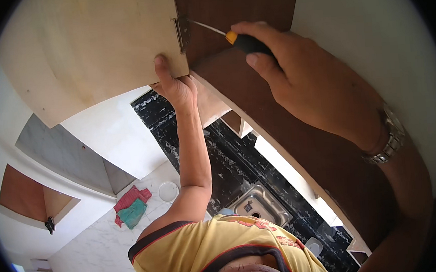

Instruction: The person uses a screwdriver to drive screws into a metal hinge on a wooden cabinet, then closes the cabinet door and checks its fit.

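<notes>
A pale wooden cabinet door (95, 48) hangs open at the upper left. My left hand (177, 90) grips its bottom corner, the thumb lying on the near face and the fingers hidden behind. Just above that thumb, a metal hinge (183, 35) joins the door to the dark brown cabinet (277, 114). My right hand (320, 76) is wrapped around the black and yellow handle of a screwdriver (249, 44). Its thin shaft slants up to the left, with the tip at the hinge; whether it sits in a screw is too small to tell.
Below lies a black marbled counter (229, 155) with a steel sink (261, 209). Red and green cloths (132, 207) and a round white object (168, 192) rest on the pale marbled floor (99, 250). A light wall (367, 29) borders the cabinet at right.
</notes>
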{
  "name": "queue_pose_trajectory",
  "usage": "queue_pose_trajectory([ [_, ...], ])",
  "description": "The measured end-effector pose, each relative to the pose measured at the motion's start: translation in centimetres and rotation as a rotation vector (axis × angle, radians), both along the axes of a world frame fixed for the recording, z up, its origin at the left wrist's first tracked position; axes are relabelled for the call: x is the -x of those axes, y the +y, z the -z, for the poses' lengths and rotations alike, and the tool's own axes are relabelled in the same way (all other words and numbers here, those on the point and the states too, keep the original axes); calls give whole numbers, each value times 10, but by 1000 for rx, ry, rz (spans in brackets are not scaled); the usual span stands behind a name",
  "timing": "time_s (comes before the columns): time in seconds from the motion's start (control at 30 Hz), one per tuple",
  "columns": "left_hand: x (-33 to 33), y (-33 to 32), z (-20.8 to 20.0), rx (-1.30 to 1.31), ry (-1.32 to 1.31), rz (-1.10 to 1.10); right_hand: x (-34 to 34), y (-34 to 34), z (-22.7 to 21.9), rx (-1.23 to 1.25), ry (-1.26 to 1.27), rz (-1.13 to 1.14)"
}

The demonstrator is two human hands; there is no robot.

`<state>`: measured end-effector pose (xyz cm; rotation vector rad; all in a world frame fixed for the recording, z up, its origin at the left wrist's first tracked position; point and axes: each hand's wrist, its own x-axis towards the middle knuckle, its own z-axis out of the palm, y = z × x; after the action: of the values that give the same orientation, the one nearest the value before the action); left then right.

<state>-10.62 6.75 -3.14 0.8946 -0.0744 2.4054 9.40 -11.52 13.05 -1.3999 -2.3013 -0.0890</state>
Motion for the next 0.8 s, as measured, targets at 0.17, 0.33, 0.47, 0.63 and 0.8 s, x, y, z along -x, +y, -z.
queue_pose_trajectory([
  [0.17,22,-19,1,217,-176,119,-84,23,5,-528,49,-68],
  [0.33,180,-33,25,89,-152,9,-181,26,-15,-187,90,400],
  [0.47,244,-79,-5,62,-236,75,-217,49,-4,-92,-45,400],
  [0.63,238,-94,6,49,-218,126,-216,63,15,-76,-243,327],
  [0.8,188,-207,-7,56,-161,-130,-214,16,24,-221,-434,277],
])
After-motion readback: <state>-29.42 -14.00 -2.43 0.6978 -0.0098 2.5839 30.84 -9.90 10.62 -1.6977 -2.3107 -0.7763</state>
